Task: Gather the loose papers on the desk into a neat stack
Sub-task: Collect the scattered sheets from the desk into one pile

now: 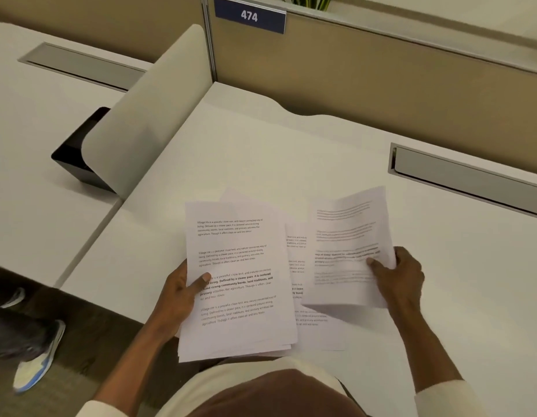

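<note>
Head view, left hand (182, 293) fingers gripping paper stack (240, 284) (thumb on top), right hand (398, 275) pinching lifted sheet (348, 251).

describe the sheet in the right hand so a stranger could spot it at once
On the white desk, in front of the grey cable flap, the right hand pinches one sheet by its right edge. Unlike the stack in the left hand, it is single, lifted, tilted and blurred.

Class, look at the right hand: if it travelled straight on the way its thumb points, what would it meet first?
Probably the bundle of papers in the left hand; the right hand already grips a single sheet. Depth is uncertain.
</note>
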`<state>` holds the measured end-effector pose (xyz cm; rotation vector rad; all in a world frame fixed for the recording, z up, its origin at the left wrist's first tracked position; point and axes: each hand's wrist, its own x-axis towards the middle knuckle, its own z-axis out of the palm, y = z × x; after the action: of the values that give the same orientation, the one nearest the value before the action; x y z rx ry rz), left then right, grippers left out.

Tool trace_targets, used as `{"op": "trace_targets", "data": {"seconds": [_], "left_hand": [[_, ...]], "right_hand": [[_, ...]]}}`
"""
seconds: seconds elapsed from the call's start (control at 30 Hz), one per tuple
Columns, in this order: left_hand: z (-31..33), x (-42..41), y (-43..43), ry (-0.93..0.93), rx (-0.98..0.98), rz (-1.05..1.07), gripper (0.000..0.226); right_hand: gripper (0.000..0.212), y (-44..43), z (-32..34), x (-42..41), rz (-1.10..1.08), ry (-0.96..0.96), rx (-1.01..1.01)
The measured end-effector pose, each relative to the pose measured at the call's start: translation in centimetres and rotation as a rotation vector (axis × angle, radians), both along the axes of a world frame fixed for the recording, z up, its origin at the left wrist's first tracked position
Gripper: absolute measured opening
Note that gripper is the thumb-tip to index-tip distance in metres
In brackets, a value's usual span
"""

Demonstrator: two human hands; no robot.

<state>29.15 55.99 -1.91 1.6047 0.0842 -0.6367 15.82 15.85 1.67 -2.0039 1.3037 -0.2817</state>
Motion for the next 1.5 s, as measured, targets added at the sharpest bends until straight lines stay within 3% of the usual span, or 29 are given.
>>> {"op": "trace_targets", "data": {"seconds": [0.07, 0.17, 0.23, 0.47, 0.63, 0.73, 0.87, 0.97, 1.13, 1.27, 1.37, 1.5], "left_hand": [[0.0, 0.1, -0.4, 0.003, -0.006, 0.001, 0.037], [-0.2, -0.1, -1.0, 0.015, -0.034, 0.009, 0.036], [-0.4, -0.2, -1.6, 0.029, -0.051, 0.013, 0.042], [-0.5, -1.3, -5.3, 0.093, -0.117, -0.016, 0.042], [0.1, -2.2, -8.1, 0.113, -0.135, -0.075, 0.037], [0.2, -2.9, -9.3, 0.117, -0.140, -0.130, 0.037], [-0.3, -3.5, -11.0, 0.102, -0.129, -0.204, 0.034], [-0.1, -4.0, -12.6, 0.004, -0.004, -0.287, 0.035], [0.6, -6.1, -15.2, -0.128, 0.367, -0.412, 0.085], [0.8, -7.3, -16.4, -0.310, 0.781, -0.389, 0.071], [0.5, -7.3, -17.1, -0.317, 0.982, -0.381, 0.072], [1.1, -7.4, -18.6, -0.150, 0.980, -0.332, 0.088]], "right_hand": [[0.022, -0.4, 1.3, -0.4, -0.011, -0.184, 0.038], [0.025, -0.5, 3.0, -0.8, -0.057, -0.481, 0.250], [0.029, -0.1, 3.4, -0.8, -0.021, -0.547, 0.389], [0.032, 4.6, 0.7, -1.1, 0.099, -0.279, 0.551], [0.049, 6.4, -1.2, -2.5, 0.112, -0.024, 0.427], [0.068, 5.5, -1.5, -3.1, 0.093, 0.018, 0.517], [0.061, 3.7, -1.6, -3.3, 0.129, -0.038, 0.697], [0.051, 3.2, -2.1, -3.3, 0.128, -0.030, 0.663], [0.047, 3.2, -2.6, -3.0, 0.160, 0.131, 0.469], [0.046, 3.7, -2.6, -2.5, 0.196, 0.224, 0.319], [0.061, 4.3, -2.5, -2.0, 0.241, 0.353, 0.178], [0.086, 5.3, -2.0, -1.0, 0.213, 0.471, 0.121]]}}
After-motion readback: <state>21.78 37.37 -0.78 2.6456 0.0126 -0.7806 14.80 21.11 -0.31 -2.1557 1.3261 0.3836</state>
